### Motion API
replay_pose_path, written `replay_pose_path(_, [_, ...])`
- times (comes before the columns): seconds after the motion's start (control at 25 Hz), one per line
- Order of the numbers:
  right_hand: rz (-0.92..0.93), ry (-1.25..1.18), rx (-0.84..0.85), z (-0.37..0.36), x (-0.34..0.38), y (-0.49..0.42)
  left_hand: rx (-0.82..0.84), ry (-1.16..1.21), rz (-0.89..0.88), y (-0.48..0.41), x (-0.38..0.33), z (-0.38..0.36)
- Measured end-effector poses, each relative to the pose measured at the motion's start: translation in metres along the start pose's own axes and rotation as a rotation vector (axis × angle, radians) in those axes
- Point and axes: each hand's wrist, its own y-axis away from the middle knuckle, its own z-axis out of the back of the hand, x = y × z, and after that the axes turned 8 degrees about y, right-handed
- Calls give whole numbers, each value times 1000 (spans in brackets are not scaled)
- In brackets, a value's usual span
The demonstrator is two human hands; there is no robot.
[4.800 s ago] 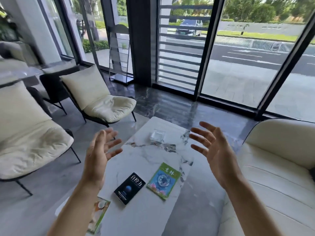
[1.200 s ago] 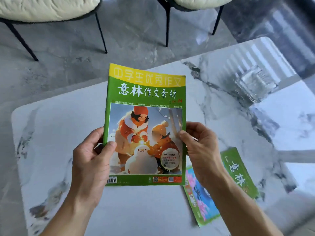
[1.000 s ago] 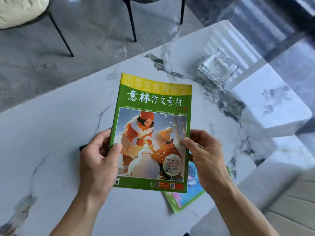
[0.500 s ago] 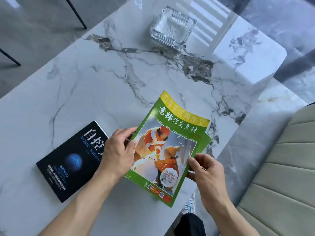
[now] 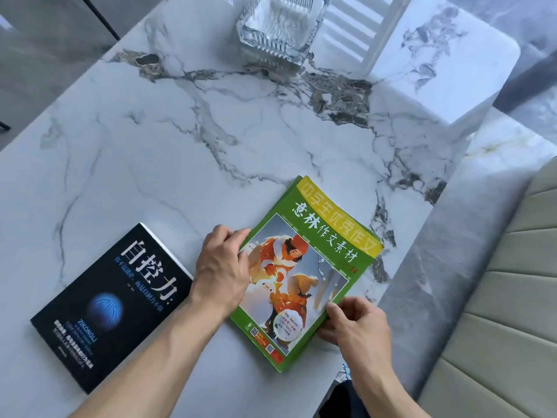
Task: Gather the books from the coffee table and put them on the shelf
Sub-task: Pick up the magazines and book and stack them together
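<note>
Green magazine is lying on the marble coffee table near its right edge, stacked on a second green magazine whose edge is peeking out at the top. Left hand is gripping the stack's left edge, fingers curled together, thumb on the cover. Right hand is pinching the lower right edge. Black book is sitting flat just beside the left wrist. Glass ashtray is at the far end; cream sofa is on the right.
</note>
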Motion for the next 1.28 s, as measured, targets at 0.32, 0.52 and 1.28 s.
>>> replay_pose_path(0.32, [49,81,-168,-2,20,-2,-87,-37,84,5,-12,-2])
replay_pose_path(0.52, [117,129,-108,1,39,-6,-72,-4,154,14,-12,-3])
replay_pose_path(1.28, [790,730,233,-58,175,-1,-626,913,760,71,-26,15])
